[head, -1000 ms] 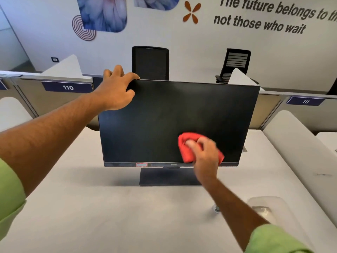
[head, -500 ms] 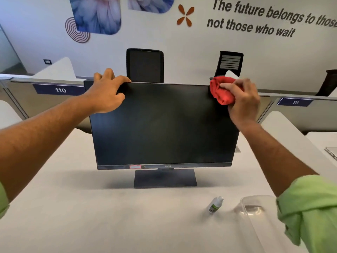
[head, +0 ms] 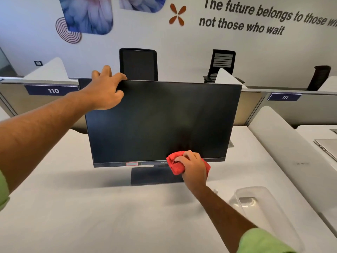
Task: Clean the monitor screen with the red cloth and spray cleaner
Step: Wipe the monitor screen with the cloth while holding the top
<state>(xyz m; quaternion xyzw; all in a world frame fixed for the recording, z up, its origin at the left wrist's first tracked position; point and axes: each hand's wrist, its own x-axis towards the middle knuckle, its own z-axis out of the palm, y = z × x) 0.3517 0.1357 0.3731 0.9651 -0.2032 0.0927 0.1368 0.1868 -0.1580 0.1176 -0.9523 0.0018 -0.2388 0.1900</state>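
Note:
A black monitor (head: 160, 121) with a dark screen stands on its base on the white desk (head: 91, 216). My left hand (head: 105, 90) grips the monitor's top left corner, fingers curled over the upper edge. My right hand (head: 193, 167) holds a bunched red cloth (head: 175, 164) against the lower bezel, right of the middle. The spray cleaner bottle is almost wholly hidden behind my right forearm; only a small white tip (head: 216, 190) shows.
A clear plastic tray (head: 259, 207) lies on the desk at the right. A white divider (head: 284, 143) borders the desk on that side, with a laptop (head: 326, 145) beyond it. Low partitions and black chairs (head: 138, 64) stand behind the monitor.
My right hand swept the red cloth from the screen's bottom up to the top right corner, then back down to the lower bezel. The left hand kept its hold on the corner.

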